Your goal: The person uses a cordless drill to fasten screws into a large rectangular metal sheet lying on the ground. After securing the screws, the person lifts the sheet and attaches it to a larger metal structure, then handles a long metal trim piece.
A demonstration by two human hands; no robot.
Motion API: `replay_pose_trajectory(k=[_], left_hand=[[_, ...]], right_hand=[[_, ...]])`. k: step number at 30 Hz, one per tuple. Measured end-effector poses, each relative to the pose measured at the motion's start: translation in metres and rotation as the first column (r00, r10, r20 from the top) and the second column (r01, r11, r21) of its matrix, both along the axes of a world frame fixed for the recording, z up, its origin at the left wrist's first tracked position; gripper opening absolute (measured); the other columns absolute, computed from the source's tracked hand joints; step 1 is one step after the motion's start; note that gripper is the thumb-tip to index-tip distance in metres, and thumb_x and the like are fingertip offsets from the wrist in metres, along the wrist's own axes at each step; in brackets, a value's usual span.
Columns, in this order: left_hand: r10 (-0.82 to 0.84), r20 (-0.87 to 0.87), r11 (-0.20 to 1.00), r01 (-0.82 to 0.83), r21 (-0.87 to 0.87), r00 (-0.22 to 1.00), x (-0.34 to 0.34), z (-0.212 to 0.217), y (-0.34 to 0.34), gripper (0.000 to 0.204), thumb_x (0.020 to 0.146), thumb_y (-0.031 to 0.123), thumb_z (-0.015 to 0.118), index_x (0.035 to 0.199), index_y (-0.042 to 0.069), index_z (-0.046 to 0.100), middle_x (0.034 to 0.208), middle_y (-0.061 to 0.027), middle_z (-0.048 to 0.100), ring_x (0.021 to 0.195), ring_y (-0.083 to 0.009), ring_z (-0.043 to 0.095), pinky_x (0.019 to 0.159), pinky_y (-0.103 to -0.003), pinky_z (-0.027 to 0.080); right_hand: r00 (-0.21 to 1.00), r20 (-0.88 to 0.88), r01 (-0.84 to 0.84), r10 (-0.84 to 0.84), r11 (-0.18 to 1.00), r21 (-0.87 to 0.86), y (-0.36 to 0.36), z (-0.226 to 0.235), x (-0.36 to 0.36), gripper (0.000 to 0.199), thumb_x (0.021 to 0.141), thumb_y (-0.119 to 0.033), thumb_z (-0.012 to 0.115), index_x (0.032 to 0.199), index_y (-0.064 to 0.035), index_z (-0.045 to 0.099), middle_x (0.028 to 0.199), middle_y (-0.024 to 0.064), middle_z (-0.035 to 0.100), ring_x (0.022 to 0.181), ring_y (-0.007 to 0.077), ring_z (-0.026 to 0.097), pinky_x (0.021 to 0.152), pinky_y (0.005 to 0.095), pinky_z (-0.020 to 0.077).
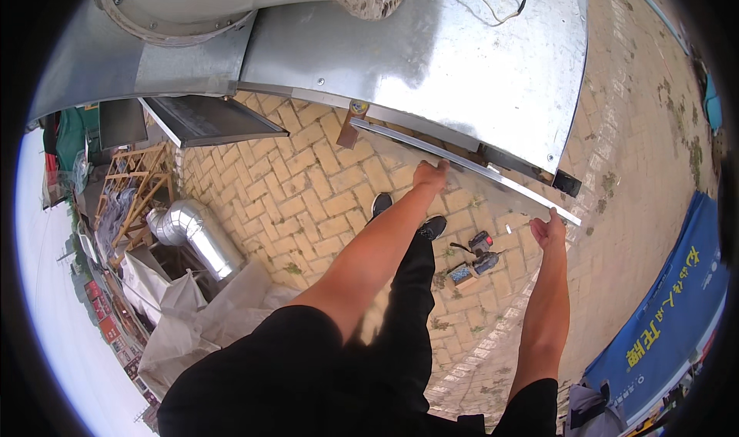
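Observation:
A long, silver-edged panel (500,178) slants along the front of a large sheet-metal cabinet (339,48), its edge seen nearly end-on. My left hand (431,177) is closed on this edge near its middle, fingertips over the top. Toward the panel's right end, my right hand (546,230) grips the same edge with its fingers curled; part of the grip is hidden. Behind the panel, a dark gap shows under the cabinet top. A brown block or strip (349,134) stands by the panel's left end, and a black fitting (567,183) sits at the cabinet's right corner.
A cordless power tool (483,260) and a small box (462,274) lie on the paving near my shoes. An open dark door (219,121) juts out at left. Beyond are a silver duct elbow (204,241), wooden frames (135,191) and pale sheeting (181,314). A blue banner (662,314) stands right.

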State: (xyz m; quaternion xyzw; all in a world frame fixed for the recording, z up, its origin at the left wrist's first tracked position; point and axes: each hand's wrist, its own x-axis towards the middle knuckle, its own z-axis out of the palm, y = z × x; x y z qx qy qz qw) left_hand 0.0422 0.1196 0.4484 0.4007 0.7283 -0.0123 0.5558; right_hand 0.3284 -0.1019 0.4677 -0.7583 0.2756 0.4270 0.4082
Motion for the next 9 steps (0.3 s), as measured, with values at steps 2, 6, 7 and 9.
replay_pose_trajectory(k=[2, 6, 7, 9], left_hand=[[-0.283, 0.049, 0.955, 0.276, 0.111, 0.958, -0.067, -0.016, -0.019, 0.052, 0.092, 0.043, 0.059, 0.120, 0.000, 0.058, 0.108, -0.0169, 0.065, 0.092, -0.0246, 0.065, 0.076, -0.034, 0.053], [-0.877, -0.032, 0.469, 0.867, 0.167, 0.480, -0.137, 0.099, -0.057, 0.032, 0.090, 0.032, 0.054, 0.104, 0.009, 0.070, 0.119, -0.0144, 0.068, 0.110, -0.0321, 0.064, 0.093, -0.042, 0.052], [-0.771, -0.121, 0.619, 0.780, 0.087, 0.625, -0.192, 0.116, -0.085, 0.031, 0.088, 0.032, 0.056, 0.103, 0.009, 0.071, 0.116, -0.0153, 0.069, 0.109, -0.0334, 0.064, 0.092, -0.043, 0.053], [-0.649, -0.258, 0.740, 0.673, 0.005, 0.716, -0.259, 0.153, -0.116, 0.032, 0.084, 0.032, 0.060, 0.103, 0.010, 0.072, 0.111, -0.0169, 0.070, 0.107, -0.0341, 0.065, 0.090, -0.044, 0.053]], right_hand=[[0.976, -0.056, -0.204, 0.208, 0.976, 0.068, -0.001, 0.008, -0.038, 0.048, 0.098, -0.038, 0.058, 0.125, 0.0001, 0.051, 0.107, 0.0227, 0.065, 0.079, 0.0288, 0.070, 0.065, 0.0356, 0.0593], [0.626, 0.253, -0.722, 0.738, 0.671, -0.170, -0.106, -0.010, -0.096, 0.052, 0.086, -0.019, 0.058, 0.129, 0.0111, 0.054, 0.079, 0.0155, 0.067, 0.057, 0.0228, 0.066, 0.046, 0.0318, 0.0508], [0.509, 0.162, -0.847, 0.845, 0.525, -0.080, -0.099, 0.023, -0.136, 0.060, 0.082, -0.019, 0.060, 0.133, 0.0134, 0.051, 0.084, 0.0187, 0.069, 0.060, 0.0238, 0.068, 0.050, 0.0322, 0.0540], [0.289, 0.096, -0.957, 0.952, 0.289, 0.017, -0.139, 0.039, -0.165, 0.059, 0.082, -0.015, 0.060, 0.133, 0.0129, 0.049, 0.088, 0.0220, 0.070, 0.059, 0.0259, 0.069, 0.051, 0.0337, 0.0552]])
